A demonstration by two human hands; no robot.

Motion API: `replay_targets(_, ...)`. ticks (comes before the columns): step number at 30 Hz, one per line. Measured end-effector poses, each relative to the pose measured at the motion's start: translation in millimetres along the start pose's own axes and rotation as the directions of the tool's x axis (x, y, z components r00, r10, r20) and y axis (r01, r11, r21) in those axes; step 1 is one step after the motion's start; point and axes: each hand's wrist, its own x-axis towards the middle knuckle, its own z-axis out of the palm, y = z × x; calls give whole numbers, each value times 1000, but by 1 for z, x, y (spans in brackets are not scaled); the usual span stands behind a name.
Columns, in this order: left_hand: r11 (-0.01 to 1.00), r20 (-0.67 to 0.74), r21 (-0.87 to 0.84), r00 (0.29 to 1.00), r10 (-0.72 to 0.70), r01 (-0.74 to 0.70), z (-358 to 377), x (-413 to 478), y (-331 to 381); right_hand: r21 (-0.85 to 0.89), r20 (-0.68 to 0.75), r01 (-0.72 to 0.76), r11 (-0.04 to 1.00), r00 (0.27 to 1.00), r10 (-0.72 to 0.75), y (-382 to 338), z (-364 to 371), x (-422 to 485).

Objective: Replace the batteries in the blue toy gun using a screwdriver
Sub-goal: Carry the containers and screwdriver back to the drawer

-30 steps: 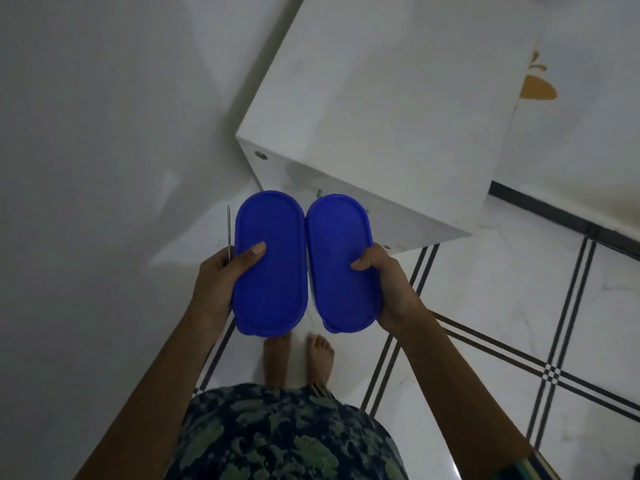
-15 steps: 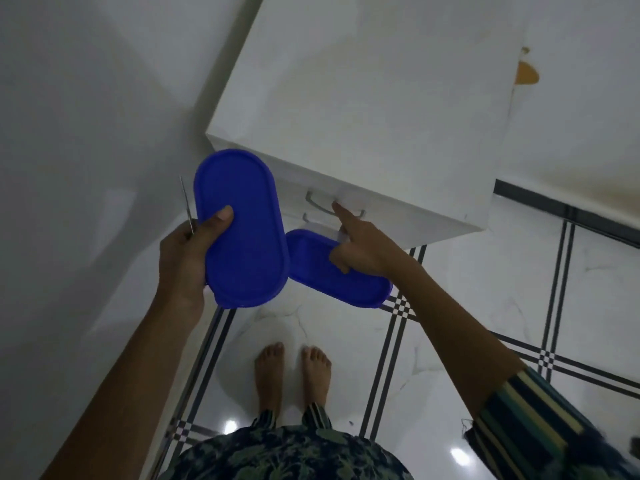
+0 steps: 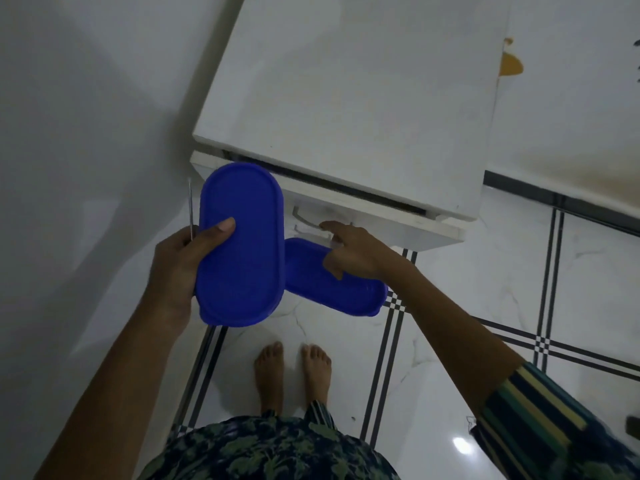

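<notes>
Left hand: The left hand (image 3: 180, 268) grips a blue box (image 3: 242, 244). The thumb lies on top of it and the fingers are curled under it. The same hand also holds a thin metal stick (image 3: 190, 202) that pokes up beside the box.

Right hand: The right hand (image 3: 353, 254) holds a second blue box (image 3: 346, 292), with the thumb pressed on its top. The pointing finger reaches out straight and touches the drawer handle (image 3: 303, 220).

Toy gun: I cannot tell where it is. Only the two blue boxes and the metal stick are in the hands.

Blue boxes: Both are long with round ends, smooth and dark blue. The one in the left hand is higher and covers one end of the other. I cannot tell if they are just lids or boxes with lids on.

Metal stick: It is thin and grey and stands almost straight up. Only this thin part shows.

Drawer: The drawer (image 3: 381, 220) is white and sticks out a little, with a dark gap above it.

Cabinet: The cabinet (image 3: 346, 98) is white with a flat top. It stands against the wall (image 3: 86, 133).

Floor: The floor (image 3: 450, 289) has shiny white tiles with black lines.

Person: Two bare feet (image 3: 273, 368) stand below the boxes. The right arm has a striped sleeve (image 3: 540, 420).
</notes>
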Motion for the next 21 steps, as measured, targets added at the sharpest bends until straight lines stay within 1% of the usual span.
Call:
replay_targets(5,995,53,93,998,30,-34,-9,-1,19,44,94,-33,998,995,29,1,19,-15)
replay_targets(9,986,97,164,995,-1,-15,-10,-4,29,119,152,-57,991,988,38,0,30,-33)
replay_targets(12,987,134,158,990,-35,14,-12,-6,32,159,179,-33,987,984,4,-2,36,-49)
replay_targets(17,990,134,130,988,-79,62,-15,-5,36,240,267,-23,970,963,-44,-9,36,-85)
replay_targets(19,990,138,114,985,-99,83,-15,-3,36,315,298,-35,948,952,-64,-7,30,-93)
replay_targets(21,992,153,74,982,-111,101,-16,-1,37,426,328,-49,903,939,-104,-2,21,-96)
